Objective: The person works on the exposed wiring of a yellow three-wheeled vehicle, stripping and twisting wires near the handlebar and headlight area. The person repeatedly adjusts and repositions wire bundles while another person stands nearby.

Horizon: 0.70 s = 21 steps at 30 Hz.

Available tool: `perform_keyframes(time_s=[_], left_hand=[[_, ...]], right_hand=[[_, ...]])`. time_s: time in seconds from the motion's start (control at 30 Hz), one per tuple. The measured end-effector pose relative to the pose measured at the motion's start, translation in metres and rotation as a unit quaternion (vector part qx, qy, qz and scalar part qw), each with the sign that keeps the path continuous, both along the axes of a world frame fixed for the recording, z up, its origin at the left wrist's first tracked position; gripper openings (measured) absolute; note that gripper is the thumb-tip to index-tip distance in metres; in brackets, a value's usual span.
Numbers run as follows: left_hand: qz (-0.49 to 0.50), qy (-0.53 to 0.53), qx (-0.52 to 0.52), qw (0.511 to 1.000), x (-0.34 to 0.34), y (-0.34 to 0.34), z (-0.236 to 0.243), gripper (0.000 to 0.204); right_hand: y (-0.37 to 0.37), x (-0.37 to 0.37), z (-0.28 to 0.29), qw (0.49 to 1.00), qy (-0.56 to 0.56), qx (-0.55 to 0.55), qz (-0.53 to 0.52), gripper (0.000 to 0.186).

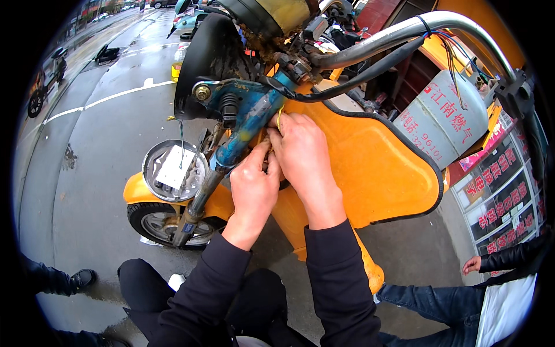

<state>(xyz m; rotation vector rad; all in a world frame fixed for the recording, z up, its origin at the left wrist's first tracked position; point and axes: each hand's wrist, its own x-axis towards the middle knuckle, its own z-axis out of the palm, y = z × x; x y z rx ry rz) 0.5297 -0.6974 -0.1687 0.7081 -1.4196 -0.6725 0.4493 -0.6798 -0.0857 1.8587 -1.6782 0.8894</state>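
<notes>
A yellow scooter (376, 168) stands stripped at the front, its blue steering column (245, 124) bare. My left hand (252, 188) is pressed against the lower side of the column, fingers curled in behind it. My right hand (300, 151) sits just right of it, fingertips pinching at something small and yellowish (279, 117) by the column; what it grips is hidden by the fingers. A black cable (347, 78) runs from the column up under the chrome handlebar (404, 29). The detached round headlight (173, 168) rests on the yellow front fender above the front wheel (156, 222).
A grey gas cylinder (445, 115) stands at the right behind the scooter. Another person's hand and dark sleeve (497, 260) come in from the right edge. A shoe (81, 279) stands at lower left. Wet road with white lines (110, 98) lies to the left.
</notes>
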Motion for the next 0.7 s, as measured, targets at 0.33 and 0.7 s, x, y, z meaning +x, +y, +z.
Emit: perform_keyframes(time_s=[0.33, 0.7], left_hand=[[0.0, 0.01, 0.0, 1.0, 0.001, 0.0, -0.003, 0.027], [-0.005, 0.011, 0.028, 1.0, 0.001, 0.002, -0.005, 0.027]], right_hand=[[0.004, 0.0, 0.007, 0.983, -0.181, 0.019, 0.003, 0.009], [0.017, -0.007, 0.013, 0.967, -0.248, 0.063, 0.001, 0.028]])
